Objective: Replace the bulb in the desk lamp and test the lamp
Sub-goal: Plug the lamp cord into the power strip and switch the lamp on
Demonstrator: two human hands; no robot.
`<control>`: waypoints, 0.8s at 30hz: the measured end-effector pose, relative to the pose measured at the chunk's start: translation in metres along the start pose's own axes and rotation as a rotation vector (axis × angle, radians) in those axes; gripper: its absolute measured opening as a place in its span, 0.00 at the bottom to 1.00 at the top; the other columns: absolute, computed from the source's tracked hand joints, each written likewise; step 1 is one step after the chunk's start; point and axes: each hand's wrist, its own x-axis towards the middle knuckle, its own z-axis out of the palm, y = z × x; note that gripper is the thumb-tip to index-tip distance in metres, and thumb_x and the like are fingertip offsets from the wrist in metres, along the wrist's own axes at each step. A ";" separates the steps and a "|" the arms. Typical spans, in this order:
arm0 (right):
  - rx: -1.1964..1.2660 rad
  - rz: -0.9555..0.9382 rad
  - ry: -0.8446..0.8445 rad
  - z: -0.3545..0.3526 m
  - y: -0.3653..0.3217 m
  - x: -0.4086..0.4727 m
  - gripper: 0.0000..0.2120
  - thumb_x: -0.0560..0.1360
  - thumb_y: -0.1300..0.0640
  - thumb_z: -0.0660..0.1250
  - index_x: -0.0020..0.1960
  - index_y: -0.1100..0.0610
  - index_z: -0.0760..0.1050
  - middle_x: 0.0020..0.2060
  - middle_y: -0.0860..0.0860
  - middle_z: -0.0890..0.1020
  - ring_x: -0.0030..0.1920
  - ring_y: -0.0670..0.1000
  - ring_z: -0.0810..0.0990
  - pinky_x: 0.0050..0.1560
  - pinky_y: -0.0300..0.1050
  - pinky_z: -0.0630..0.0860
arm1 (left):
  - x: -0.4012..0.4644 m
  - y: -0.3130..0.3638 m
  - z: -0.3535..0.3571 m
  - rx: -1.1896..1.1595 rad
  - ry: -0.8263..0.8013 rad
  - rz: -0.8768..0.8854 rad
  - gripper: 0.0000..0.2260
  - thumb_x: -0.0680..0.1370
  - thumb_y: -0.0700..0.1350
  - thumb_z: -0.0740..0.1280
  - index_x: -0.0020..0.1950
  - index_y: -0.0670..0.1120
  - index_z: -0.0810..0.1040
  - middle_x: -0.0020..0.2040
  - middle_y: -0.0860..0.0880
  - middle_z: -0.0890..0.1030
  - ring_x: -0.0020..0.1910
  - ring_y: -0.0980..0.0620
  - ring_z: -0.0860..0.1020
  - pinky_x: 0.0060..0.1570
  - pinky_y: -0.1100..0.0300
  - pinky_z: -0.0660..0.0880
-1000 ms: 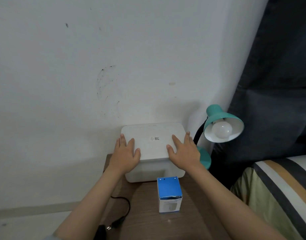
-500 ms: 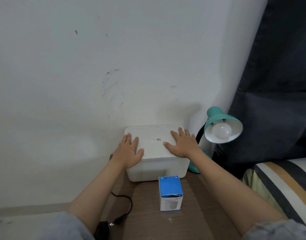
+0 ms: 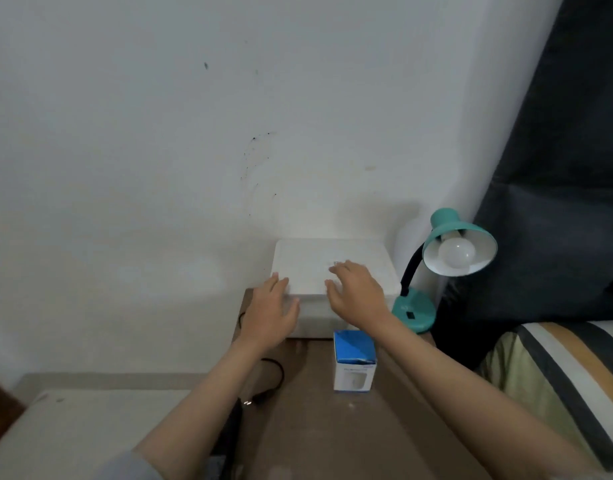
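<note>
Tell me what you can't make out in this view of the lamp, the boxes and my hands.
Head view only:
- White box: contents hidden by its lid.
- Bulb box: print too small; contents hidden.
- Cord: its path is hidden by the left hand.
- Right hand: blurred, contact unclear.
- Lamp: socket hidden by the bulb.

A teal desk lamp [image 3: 447, 251] with a black neck and white inner shade is seen holding a white bulb [image 3: 456, 252]. A white box [image 3: 336, 268] and a blue-topped white carton [image 3: 354, 362] are set on a brown table [image 3: 367, 427]. A bedcover [image 3: 568, 368] is striped in white, tan, dark grey and pale green. A dark grey curtain [image 3: 568, 168] and white wall [image 3: 194, 116] are shown.
</note>
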 end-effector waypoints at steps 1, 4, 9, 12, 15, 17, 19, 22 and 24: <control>0.062 -0.037 0.027 0.003 -0.013 -0.013 0.13 0.74 0.57 0.65 0.55 0.62 0.78 0.48 0.57 0.82 0.52 0.59 0.79 0.53 0.51 0.76 | -0.018 -0.004 -0.002 -0.009 0.010 -0.009 0.24 0.77 0.51 0.63 0.70 0.44 0.66 0.73 0.43 0.64 0.72 0.46 0.61 0.70 0.53 0.61; 0.250 -0.085 -0.039 0.018 -0.044 -0.057 0.12 0.73 0.56 0.66 0.54 0.60 0.79 0.47 0.54 0.83 0.50 0.53 0.80 0.51 0.46 0.76 | -0.077 -0.019 -0.007 -0.008 0.010 -0.057 0.25 0.74 0.52 0.62 0.69 0.44 0.68 0.72 0.42 0.66 0.71 0.44 0.64 0.68 0.54 0.62; 0.437 0.103 -0.287 0.048 -0.076 -0.117 0.13 0.73 0.59 0.67 0.57 0.58 0.78 0.48 0.54 0.81 0.45 0.48 0.79 0.50 0.44 0.77 | -0.164 -0.045 -0.013 0.033 -0.007 -0.196 0.26 0.73 0.53 0.63 0.69 0.45 0.69 0.70 0.42 0.68 0.69 0.44 0.65 0.66 0.57 0.62; 0.403 0.295 -0.428 0.068 -0.086 -0.140 0.14 0.74 0.59 0.67 0.59 0.56 0.77 0.52 0.54 0.81 0.51 0.51 0.79 0.55 0.44 0.75 | -0.201 -0.059 -0.014 0.079 -0.029 -0.263 0.29 0.71 0.57 0.61 0.68 0.43 0.69 0.70 0.41 0.68 0.68 0.42 0.67 0.67 0.50 0.64; 0.331 0.341 -0.507 0.086 -0.092 -0.154 0.12 0.74 0.59 0.66 0.57 0.58 0.77 0.52 0.56 0.80 0.52 0.55 0.79 0.55 0.47 0.75 | -0.225 -0.069 -0.015 0.088 -0.091 -0.291 0.33 0.71 0.57 0.62 0.72 0.42 0.63 0.73 0.41 0.63 0.72 0.44 0.61 0.70 0.54 0.59; 0.278 0.354 -0.502 0.095 -0.095 -0.156 0.15 0.74 0.60 0.66 0.60 0.57 0.76 0.53 0.58 0.79 0.56 0.57 0.77 0.56 0.47 0.72 | -0.233 -0.072 -0.013 0.038 -0.119 -0.296 0.35 0.72 0.55 0.64 0.74 0.43 0.57 0.76 0.44 0.55 0.74 0.47 0.56 0.69 0.60 0.57; 0.270 0.380 -0.489 0.102 -0.097 -0.154 0.18 0.74 0.61 0.65 0.64 0.55 0.74 0.57 0.59 0.79 0.62 0.59 0.73 0.61 0.46 0.69 | -0.235 -0.073 -0.010 0.007 -0.112 -0.306 0.35 0.74 0.53 0.65 0.75 0.44 0.53 0.77 0.47 0.50 0.75 0.50 0.54 0.68 0.62 0.58; 0.260 0.397 -0.523 0.110 -0.095 -0.150 0.16 0.76 0.61 0.64 0.63 0.54 0.75 0.58 0.59 0.77 0.62 0.59 0.72 0.62 0.46 0.68 | -0.234 -0.074 -0.008 -0.016 -0.084 -0.301 0.36 0.74 0.51 0.65 0.76 0.43 0.52 0.77 0.47 0.50 0.75 0.51 0.53 0.66 0.66 0.55; 0.253 0.400 -0.509 0.114 -0.093 -0.147 0.12 0.75 0.61 0.64 0.58 0.53 0.78 0.56 0.58 0.77 0.60 0.58 0.74 0.60 0.46 0.69 | -0.234 -0.075 -0.007 -0.021 -0.072 -0.297 0.36 0.74 0.51 0.66 0.76 0.43 0.52 0.77 0.48 0.49 0.75 0.52 0.53 0.65 0.68 0.53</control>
